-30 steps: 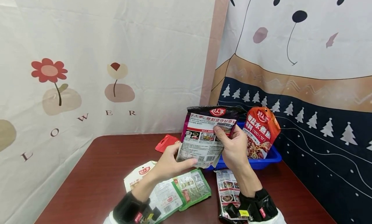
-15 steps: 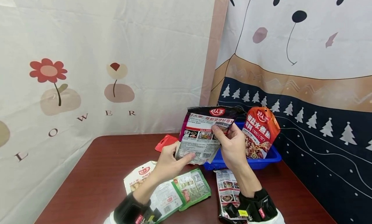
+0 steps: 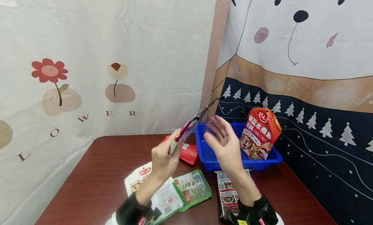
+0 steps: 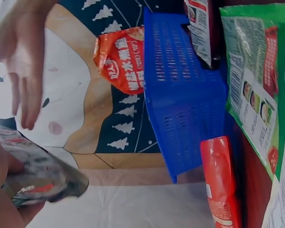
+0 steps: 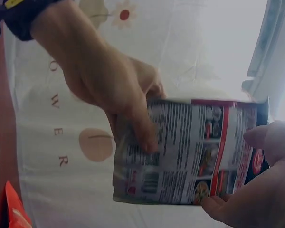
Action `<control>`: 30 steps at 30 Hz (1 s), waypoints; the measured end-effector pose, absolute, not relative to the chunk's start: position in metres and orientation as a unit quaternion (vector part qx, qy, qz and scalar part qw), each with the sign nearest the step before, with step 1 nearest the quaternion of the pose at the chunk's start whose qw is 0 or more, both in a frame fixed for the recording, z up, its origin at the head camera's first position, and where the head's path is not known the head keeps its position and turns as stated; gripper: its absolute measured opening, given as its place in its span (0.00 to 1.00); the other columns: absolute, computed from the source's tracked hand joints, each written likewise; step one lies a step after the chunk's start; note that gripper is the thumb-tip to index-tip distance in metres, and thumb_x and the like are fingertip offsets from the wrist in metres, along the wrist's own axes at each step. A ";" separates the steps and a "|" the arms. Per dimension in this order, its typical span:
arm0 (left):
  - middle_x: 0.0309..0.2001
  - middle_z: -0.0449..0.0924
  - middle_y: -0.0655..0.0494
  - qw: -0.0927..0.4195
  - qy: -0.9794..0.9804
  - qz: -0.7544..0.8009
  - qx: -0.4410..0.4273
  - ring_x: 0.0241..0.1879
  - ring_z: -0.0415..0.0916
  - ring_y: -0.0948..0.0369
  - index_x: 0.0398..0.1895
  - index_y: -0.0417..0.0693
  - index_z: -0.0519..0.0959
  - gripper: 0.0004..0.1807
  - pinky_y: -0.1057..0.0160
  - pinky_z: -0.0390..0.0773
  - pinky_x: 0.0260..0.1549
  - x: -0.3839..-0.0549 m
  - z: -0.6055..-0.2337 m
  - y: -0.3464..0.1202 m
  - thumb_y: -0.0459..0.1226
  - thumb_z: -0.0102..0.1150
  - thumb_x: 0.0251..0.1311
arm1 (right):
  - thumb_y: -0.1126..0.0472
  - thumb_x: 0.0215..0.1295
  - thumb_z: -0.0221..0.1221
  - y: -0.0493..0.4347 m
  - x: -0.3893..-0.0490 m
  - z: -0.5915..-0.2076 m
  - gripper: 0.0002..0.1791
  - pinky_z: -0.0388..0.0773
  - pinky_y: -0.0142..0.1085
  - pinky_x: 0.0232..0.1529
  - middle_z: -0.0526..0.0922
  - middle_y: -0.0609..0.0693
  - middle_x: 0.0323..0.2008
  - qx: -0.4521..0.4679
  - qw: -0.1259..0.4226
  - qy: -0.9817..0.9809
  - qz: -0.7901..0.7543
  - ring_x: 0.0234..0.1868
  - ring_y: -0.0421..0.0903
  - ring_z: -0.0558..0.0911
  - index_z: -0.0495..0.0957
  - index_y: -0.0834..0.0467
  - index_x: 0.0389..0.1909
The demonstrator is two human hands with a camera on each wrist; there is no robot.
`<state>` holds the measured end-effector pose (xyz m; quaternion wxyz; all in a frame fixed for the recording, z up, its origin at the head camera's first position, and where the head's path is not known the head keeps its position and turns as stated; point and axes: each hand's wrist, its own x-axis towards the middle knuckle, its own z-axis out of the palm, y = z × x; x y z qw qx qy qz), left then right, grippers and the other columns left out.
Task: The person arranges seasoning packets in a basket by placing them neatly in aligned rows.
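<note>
A black-topped seasoning pouch (image 3: 190,127) with a purple edge is tilted edge-on above the table in the head view. My left hand (image 3: 163,156) grips its lower end between thumb and fingers. Its printed back, with small food pictures and a barcode, faces the right wrist camera (image 5: 185,152). My right hand (image 3: 226,148) is just right of the pouch, fingers extended and palm turned toward it. In the left wrist view, the fingers of that hand (image 4: 26,90) hang straight near the pouch. The right wrist view shows them overlapping its top end.
A blue basket (image 3: 205,155) holds an upright orange-red pouch (image 3: 259,134). A red pouch (image 3: 189,153) lies to its left. Green-and-white pouches (image 3: 192,187) lie in front on the brown table (image 3: 96,176), and a dark printed pouch (image 3: 227,189) lies below the basket.
The pouch has turned from facing the head camera to edge-on, held in my left hand. My right hand has let go, its fingers now extended.
</note>
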<state>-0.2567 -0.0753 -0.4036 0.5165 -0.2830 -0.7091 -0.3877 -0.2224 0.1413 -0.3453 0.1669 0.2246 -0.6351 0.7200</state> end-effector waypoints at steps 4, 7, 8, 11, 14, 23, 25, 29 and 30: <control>0.59 0.93 0.39 0.564 -0.707 -0.322 -0.280 0.54 0.95 0.45 0.68 0.36 0.86 0.26 0.47 0.94 0.49 -0.258 -0.406 -0.074 0.26 0.74 0.65 | 0.72 0.80 0.61 0.134 -0.212 -0.345 0.45 0.77 0.31 0.78 0.65 0.56 0.87 0.238 0.149 -0.637 0.718 0.87 0.51 0.70 0.54 0.57 0.91; 0.59 0.93 0.40 0.601 -0.697 -0.276 -0.278 0.55 0.95 0.46 0.66 0.37 0.87 0.18 0.47 0.94 0.49 -0.258 -0.406 -0.072 0.31 0.65 0.77 | 0.70 0.79 0.63 0.129 -0.207 -0.345 0.47 0.78 0.30 0.76 0.63 0.59 0.87 0.231 0.142 -0.642 0.717 0.89 0.57 0.66 0.52 0.56 0.92; 0.59 0.94 0.40 0.614 -0.692 -0.259 -0.279 0.55 0.95 0.46 0.65 0.37 0.88 0.17 0.47 0.94 0.49 -0.258 -0.406 -0.071 0.34 0.62 0.81 | 0.69 0.79 0.63 0.128 -0.205 -0.345 0.46 0.78 0.29 0.75 0.64 0.60 0.86 0.229 0.141 -0.642 0.718 0.89 0.58 0.67 0.52 0.56 0.92; 0.58 0.94 0.41 0.652 -0.669 -0.212 -0.285 0.54 0.96 0.47 0.63 0.37 0.89 0.17 0.49 0.94 0.48 -0.257 -0.404 -0.067 0.36 0.57 0.85 | 0.70 0.79 0.62 0.123 -0.202 -0.345 0.41 0.82 0.29 0.72 0.72 0.62 0.79 0.219 0.143 -0.632 0.729 0.82 0.54 0.76 0.58 0.60 0.88; 0.58 0.94 0.41 0.678 -0.646 -0.182 -0.300 0.55 0.95 0.47 0.62 0.37 0.90 0.16 0.48 0.92 0.53 -0.257 -0.403 -0.063 0.32 0.56 0.84 | 0.70 0.82 0.58 0.118 -0.200 -0.345 0.33 0.86 0.33 0.69 0.78 0.58 0.70 0.213 0.134 -0.598 0.761 0.70 0.46 0.84 0.62 0.64 0.83; 0.55 0.94 0.37 0.718 -0.598 -0.132 -0.332 0.54 0.95 0.43 0.56 0.32 0.91 0.15 0.44 0.91 0.61 -0.256 -0.401 -0.053 0.22 0.55 0.79 | 0.66 0.90 0.52 0.113 -0.205 -0.346 0.28 0.90 0.37 0.64 0.80 0.50 0.69 0.175 0.132 -0.513 0.830 0.66 0.43 0.87 0.62 0.55 0.84; 0.54 0.95 0.37 0.727 -0.588 -0.125 -0.331 0.52 0.96 0.43 0.54 0.32 0.92 0.14 0.44 0.92 0.58 -0.255 -0.399 -0.052 0.23 0.58 0.79 | 0.66 0.90 0.52 0.113 -0.206 -0.347 0.28 0.90 0.37 0.64 0.81 0.49 0.70 0.168 0.130 -0.511 0.833 0.66 0.43 0.87 0.62 0.53 0.84; 0.52 0.95 0.38 0.739 -0.578 -0.111 -0.327 0.50 0.96 0.44 0.52 0.32 0.92 0.13 0.45 0.93 0.54 -0.254 -0.395 -0.050 0.23 0.59 0.79 | 0.64 0.90 0.53 0.114 -0.208 -0.348 0.28 0.91 0.37 0.63 0.81 0.49 0.69 0.158 0.126 -0.515 0.833 0.66 0.43 0.87 0.63 0.51 0.85; 0.52 0.95 0.38 0.741 -0.578 -0.108 -0.326 0.50 0.96 0.45 0.52 0.32 0.92 0.13 0.46 0.93 0.54 -0.253 -0.394 -0.050 0.23 0.58 0.79 | 0.64 0.90 0.53 0.114 -0.209 -0.348 0.28 0.91 0.38 0.63 0.81 0.49 0.69 0.156 0.124 -0.515 0.833 0.66 0.43 0.87 0.63 0.50 0.85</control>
